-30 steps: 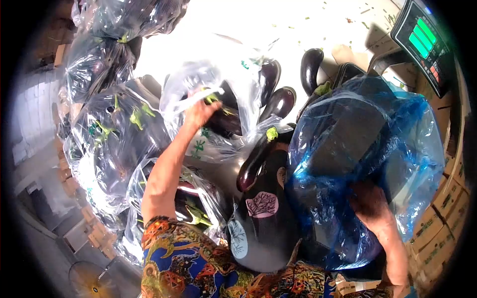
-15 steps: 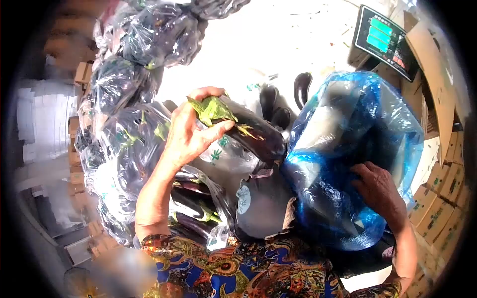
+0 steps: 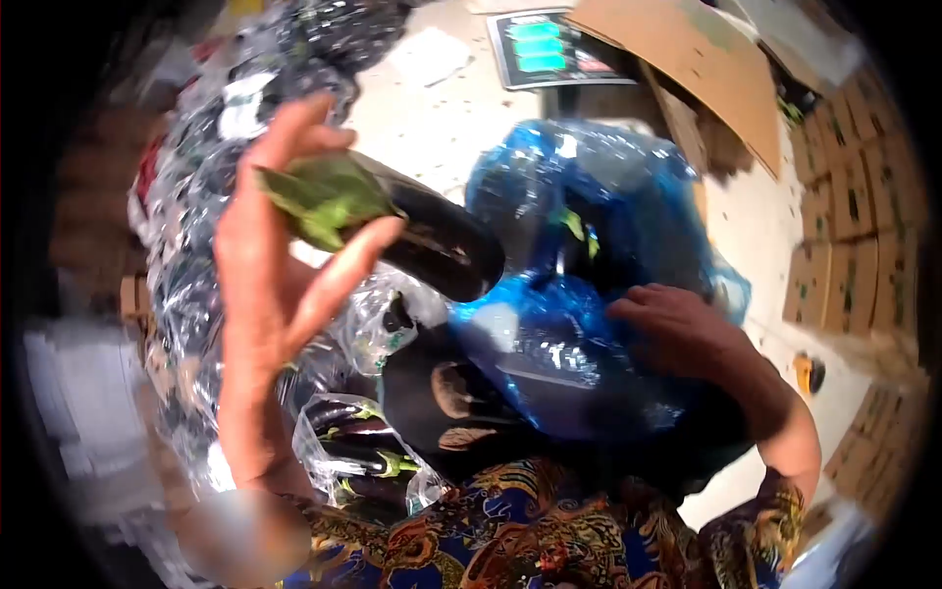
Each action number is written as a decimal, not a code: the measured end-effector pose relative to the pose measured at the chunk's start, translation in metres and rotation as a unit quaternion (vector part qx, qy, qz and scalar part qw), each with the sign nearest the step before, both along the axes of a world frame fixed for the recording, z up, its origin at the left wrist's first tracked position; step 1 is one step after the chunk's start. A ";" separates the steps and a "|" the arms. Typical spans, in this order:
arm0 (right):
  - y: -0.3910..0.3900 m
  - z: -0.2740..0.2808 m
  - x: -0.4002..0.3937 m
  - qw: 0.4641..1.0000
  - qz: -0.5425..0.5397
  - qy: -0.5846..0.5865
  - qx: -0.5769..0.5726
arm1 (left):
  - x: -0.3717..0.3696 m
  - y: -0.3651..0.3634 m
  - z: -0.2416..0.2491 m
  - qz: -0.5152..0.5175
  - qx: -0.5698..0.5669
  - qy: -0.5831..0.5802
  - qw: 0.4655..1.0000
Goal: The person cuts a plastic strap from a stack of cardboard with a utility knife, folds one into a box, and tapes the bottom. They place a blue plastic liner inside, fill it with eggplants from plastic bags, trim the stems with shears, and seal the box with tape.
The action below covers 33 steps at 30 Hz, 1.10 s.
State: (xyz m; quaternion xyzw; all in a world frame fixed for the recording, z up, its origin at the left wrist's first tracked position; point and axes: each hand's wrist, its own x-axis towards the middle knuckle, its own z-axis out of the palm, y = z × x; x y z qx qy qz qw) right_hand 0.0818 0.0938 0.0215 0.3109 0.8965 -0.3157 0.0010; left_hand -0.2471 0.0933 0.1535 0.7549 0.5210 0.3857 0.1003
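Note:
My left hand grips a dark purple eggplant by its green stem end, thumb on the near side and fingers on the far side. The eggplant tilts down to the right, its round end by the left edge of a blue plastic bag. Closed fingers of my right hand hold the near right part of that bag's mouth. Inside the bag lies another eggplant with a green cap. Below my left forearm, several eggplants lie in a clear plastic bag.
Filled clear bags line the left side. A scale display with green screens stands at the back, beside a cardboard flap. Stacked cartons rise on the right, with a yellow-and-black object on the floor nearby.
The camera view has turned right. My left hand has raised the eggplant, still gripped, toward the blue bag's opening. My right hand stays on the bag, whose mouth now shows an eggplant inside.

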 end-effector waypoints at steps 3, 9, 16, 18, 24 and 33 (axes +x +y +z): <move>-0.023 0.001 -0.008 0.992 0.060 -0.090 -0.063 | 0.033 0.012 0.019 -0.019 -0.089 0.013 0.996; -0.039 -0.003 0.011 0.995 0.038 -0.097 0.005 | 0.094 0.069 -0.026 -0.124 -0.265 0.175 0.940; 0.011 -0.019 0.037 0.923 -0.224 -0.023 0.313 | 0.127 0.134 -0.122 -0.211 -0.417 0.284 0.837; 0.028 -0.033 0.045 0.896 -0.293 0.009 0.335 | 0.131 0.143 -0.126 -0.225 -0.453 0.299 0.809; 0.049 -0.049 0.069 0.946 -0.311 -0.042 -0.081 | 0.123 0.147 -0.109 -0.204 -0.464 0.212 0.835; 0.057 -0.028 0.073 0.783 -0.502 0.311 -0.194 | 0.115 0.069 -0.078 -0.292 0.104 0.220 0.925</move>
